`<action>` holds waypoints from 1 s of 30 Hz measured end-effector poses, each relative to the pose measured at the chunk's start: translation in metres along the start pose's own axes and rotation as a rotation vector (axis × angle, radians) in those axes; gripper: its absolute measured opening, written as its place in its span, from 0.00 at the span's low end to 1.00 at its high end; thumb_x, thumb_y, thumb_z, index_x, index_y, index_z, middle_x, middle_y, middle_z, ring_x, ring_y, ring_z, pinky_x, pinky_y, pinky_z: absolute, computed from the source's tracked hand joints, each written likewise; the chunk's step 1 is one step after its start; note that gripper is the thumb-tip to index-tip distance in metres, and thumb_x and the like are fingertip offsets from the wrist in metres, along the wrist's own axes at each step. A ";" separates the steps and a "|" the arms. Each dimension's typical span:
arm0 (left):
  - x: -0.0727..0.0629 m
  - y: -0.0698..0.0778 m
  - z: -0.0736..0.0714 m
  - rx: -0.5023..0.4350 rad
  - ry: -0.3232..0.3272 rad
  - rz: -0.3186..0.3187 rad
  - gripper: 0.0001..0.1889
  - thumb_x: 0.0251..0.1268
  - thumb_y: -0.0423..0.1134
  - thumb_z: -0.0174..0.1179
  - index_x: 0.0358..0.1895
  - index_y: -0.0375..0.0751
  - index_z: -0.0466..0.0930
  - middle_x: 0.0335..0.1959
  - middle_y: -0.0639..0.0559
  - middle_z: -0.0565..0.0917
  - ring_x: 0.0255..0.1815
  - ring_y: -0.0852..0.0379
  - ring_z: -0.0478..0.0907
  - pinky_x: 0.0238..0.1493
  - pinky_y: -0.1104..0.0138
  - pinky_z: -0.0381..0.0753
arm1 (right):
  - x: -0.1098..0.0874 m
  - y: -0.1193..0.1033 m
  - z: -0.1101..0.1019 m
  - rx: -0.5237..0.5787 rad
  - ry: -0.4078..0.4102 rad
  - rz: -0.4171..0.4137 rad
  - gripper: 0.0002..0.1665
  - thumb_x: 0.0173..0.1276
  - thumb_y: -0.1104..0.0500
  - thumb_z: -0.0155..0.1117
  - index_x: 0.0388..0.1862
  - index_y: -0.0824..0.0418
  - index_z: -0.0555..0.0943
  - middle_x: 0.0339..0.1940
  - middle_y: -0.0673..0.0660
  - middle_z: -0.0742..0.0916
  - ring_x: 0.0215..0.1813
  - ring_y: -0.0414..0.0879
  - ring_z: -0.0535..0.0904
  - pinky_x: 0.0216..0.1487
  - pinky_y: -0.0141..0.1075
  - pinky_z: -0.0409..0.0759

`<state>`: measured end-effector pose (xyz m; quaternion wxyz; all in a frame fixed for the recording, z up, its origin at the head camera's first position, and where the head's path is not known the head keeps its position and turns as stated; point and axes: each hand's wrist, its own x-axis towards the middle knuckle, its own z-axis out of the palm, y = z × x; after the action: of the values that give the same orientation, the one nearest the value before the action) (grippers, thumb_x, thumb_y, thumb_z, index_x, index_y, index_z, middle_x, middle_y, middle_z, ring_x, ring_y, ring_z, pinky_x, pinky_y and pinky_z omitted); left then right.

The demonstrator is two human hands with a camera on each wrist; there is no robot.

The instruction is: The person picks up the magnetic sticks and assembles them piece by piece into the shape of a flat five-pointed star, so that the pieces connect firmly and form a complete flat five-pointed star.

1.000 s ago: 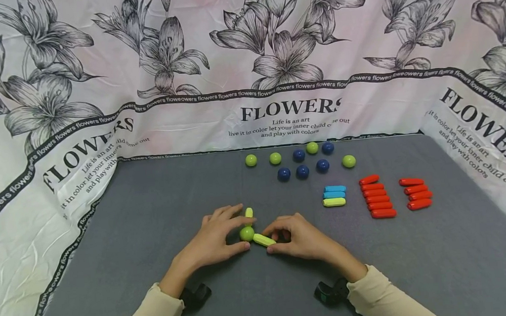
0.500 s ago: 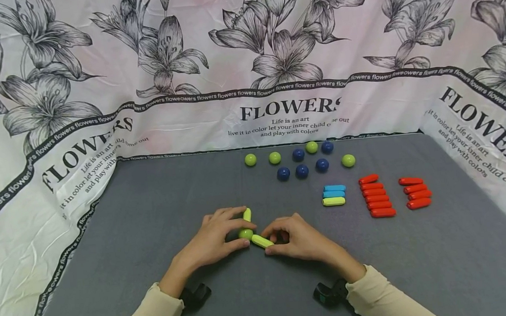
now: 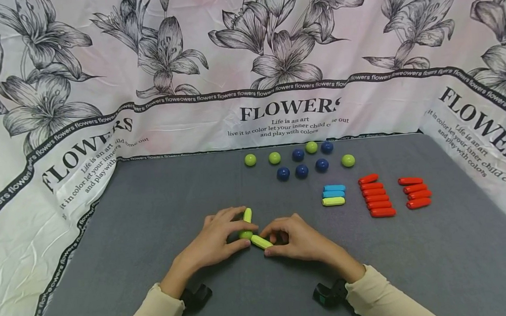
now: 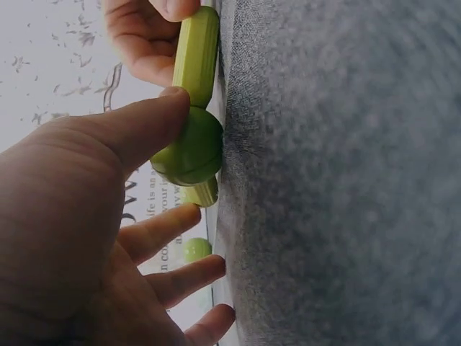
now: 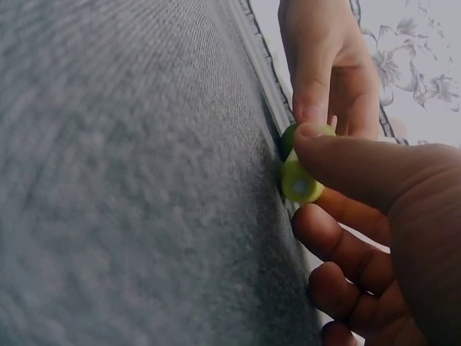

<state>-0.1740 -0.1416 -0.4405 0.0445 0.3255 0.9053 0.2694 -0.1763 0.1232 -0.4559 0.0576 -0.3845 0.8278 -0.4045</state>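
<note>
Near the middle of the grey tabletop (image 3: 264, 296), the left hand (image 3: 216, 237) is holding a green ball (image 3: 245, 235) between thumb and forefinger, its other fingers spreading loosely. The right hand (image 3: 301, 238) is pinching a yellow-green stick (image 3: 261, 241), whose end is meeting the ball's near right side; a second stick (image 3: 248, 215) is extending from its far side. The person is apparently joining stick to ball; the next move is probably calling for a steady, straight push. Beyond, the patterned cloth (image 3: 179, 129) is displaying "FLOWERS" and "Life is an art".
</note>
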 end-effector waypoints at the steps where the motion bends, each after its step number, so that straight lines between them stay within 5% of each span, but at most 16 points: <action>1: 0.000 0.000 0.000 -0.002 -0.001 -0.001 0.19 0.70 0.50 0.65 0.62 0.66 0.82 0.78 0.48 0.67 0.79 0.43 0.62 0.64 0.40 0.59 | 0.000 0.000 -0.001 0.008 -0.007 0.010 0.16 0.62 0.53 0.78 0.48 0.54 0.87 0.32 0.47 0.85 0.25 0.31 0.72 0.27 0.27 0.72; 11: -0.001 -0.002 -0.001 0.012 0.054 -0.024 0.15 0.72 0.44 0.64 0.58 0.63 0.85 0.76 0.46 0.70 0.77 0.42 0.65 0.64 0.39 0.61 | -0.006 0.002 -0.026 0.036 0.031 0.115 0.17 0.67 0.54 0.74 0.52 0.58 0.86 0.36 0.49 0.86 0.30 0.35 0.75 0.32 0.31 0.76; 22: -0.002 0.000 -0.002 -0.006 0.027 -0.022 0.15 0.69 0.44 0.67 0.57 0.63 0.85 0.78 0.49 0.67 0.78 0.44 0.62 0.64 0.41 0.59 | -0.024 0.017 -0.083 -0.177 0.191 0.203 0.16 0.64 0.60 0.75 0.50 0.61 0.87 0.35 0.49 0.86 0.32 0.38 0.75 0.33 0.31 0.76; 30: -0.001 0.000 -0.001 0.007 0.032 -0.025 0.15 0.67 0.46 0.69 0.55 0.65 0.85 0.78 0.50 0.68 0.78 0.44 0.63 0.63 0.41 0.61 | -0.033 0.028 -0.100 -0.250 0.262 0.226 0.14 0.64 0.61 0.75 0.49 0.60 0.87 0.35 0.51 0.87 0.32 0.42 0.75 0.32 0.32 0.74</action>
<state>-0.1731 -0.1429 -0.4401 0.0322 0.3098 0.9109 0.2706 -0.2104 0.2188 -0.4165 -0.0537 -0.2376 0.9097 -0.3363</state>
